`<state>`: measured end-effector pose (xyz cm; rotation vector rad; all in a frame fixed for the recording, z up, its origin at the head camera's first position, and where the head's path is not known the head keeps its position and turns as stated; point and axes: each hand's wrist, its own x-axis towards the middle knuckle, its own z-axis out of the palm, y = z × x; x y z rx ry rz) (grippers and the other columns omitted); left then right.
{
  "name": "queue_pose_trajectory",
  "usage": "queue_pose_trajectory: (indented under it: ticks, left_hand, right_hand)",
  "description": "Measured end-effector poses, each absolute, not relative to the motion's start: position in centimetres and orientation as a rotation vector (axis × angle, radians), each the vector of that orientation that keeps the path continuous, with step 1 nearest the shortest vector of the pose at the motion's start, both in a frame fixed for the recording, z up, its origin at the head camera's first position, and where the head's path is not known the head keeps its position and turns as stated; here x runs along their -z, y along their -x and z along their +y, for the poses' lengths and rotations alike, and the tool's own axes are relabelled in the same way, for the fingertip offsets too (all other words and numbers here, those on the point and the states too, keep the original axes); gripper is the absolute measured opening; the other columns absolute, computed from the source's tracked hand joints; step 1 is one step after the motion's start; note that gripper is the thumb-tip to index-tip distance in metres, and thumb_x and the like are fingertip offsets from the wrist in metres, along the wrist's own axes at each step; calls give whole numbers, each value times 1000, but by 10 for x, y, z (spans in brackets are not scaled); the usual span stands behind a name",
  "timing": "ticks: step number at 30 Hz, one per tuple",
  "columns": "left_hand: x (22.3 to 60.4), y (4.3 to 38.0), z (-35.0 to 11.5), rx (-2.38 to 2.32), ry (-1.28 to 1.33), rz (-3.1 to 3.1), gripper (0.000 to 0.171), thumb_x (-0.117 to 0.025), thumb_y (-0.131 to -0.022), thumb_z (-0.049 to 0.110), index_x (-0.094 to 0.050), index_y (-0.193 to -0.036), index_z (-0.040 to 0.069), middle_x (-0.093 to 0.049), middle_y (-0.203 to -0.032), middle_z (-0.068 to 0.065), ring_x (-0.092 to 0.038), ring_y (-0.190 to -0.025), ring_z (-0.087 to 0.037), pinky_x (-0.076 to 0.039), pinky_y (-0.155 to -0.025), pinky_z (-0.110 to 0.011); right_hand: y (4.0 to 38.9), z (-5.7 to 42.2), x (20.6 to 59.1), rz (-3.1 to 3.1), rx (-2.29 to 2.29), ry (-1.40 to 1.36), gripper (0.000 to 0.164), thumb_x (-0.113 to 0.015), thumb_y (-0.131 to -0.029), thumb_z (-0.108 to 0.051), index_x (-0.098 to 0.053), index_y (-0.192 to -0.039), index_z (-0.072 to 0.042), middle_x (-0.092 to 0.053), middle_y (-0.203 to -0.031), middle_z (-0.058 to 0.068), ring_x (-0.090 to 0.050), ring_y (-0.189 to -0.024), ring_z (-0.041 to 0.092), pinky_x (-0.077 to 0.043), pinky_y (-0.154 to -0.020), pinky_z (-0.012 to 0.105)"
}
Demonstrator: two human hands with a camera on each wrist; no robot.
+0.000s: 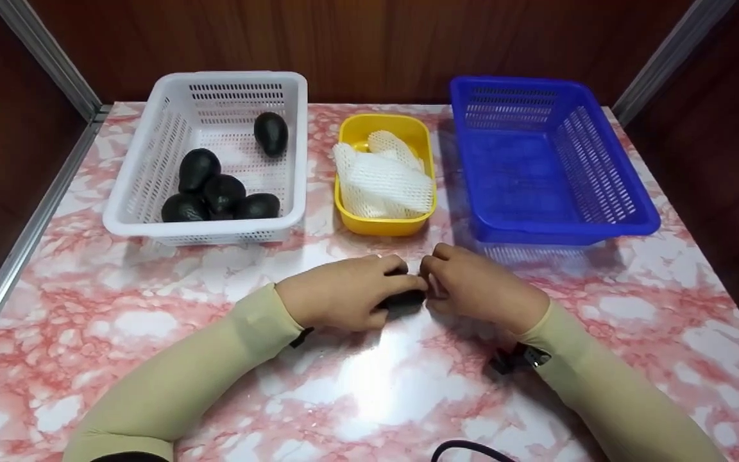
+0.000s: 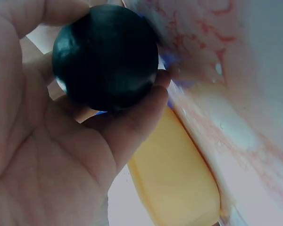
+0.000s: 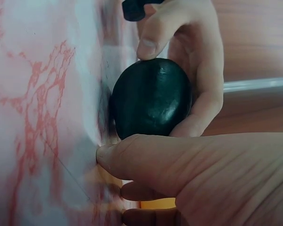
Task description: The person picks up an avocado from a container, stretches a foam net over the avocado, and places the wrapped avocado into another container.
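A dark avocado (image 1: 406, 300) is held in my left hand (image 1: 356, 292), low over the table in front of the yellow bin. In the left wrist view the fingers and thumb curve round the avocado (image 2: 106, 59), and its rounded end faces the camera. My right hand (image 1: 472, 282) is just to the right, its fingers loosely bent close to the left fingertips. In the right wrist view its thumb crosses in front of the avocado (image 3: 153, 99); whether it touches the fruit is unclear. No object shows in its grasp.
At the back left, a white basket (image 1: 116, 192) holds several avocados (image 1: 271, 133). Between the baskets, a yellow bin (image 1: 382, 226) contains white foam net sleeves (image 1: 385, 179). A blue basket (image 1: 555, 235) stands back right. A black cable (image 1: 469, 444) lies at the front edge.
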<state>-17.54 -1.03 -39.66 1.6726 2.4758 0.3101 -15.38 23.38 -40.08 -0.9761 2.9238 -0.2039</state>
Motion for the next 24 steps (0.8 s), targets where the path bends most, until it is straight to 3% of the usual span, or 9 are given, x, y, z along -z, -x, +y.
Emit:
queue_pose_trajectory:
  ticks: [7,14,20,24]
  left_hand:
    - [379,182,-11,-350,-1614,2561,59,-63,-97,39,-46,-153,28,-54,-142,-10,-61,-117,-25,-54,-101,-45]
    - [348,210,-3,-513,-1531,2913,37,-63,-100,30,-64,-135,20,-62,-136,-5,-60,-123,-23,-52,-106,-38]
    - [343,232,10,-466,-1214,3074,46,-70,-95,31,-60,-139,25,-51,-150,-9,-49,-138,-31,-45,-116,-43]
    - [343,246,17,-403,-1053,3103,55,-74,-92,34,-56,-144,28,-44,-157,-9,-39,-146,-35,-39,-118,-53]
  right_hand:
    - [153,234,401,2919,192,984,43,-85,-79,-30,-67,-113,-10,-61,-96,4,-57,-82,17,-55,-73,34]
    - [155,236,400,2938,194,1042,34,-84,-78,-27,-68,-104,-12,-61,-95,4,-57,-82,18,-54,-74,35]
    - [155,235,403,2926,184,1052,35,-84,-78,-28,-68,-104,-12,-61,-95,4,-57,-83,17,-55,-73,34]
    - [155,234,403,2924,194,1042,35,-85,-77,-27,-68,-103,-12,-60,-94,3,-56,-83,16,-54,-72,32]
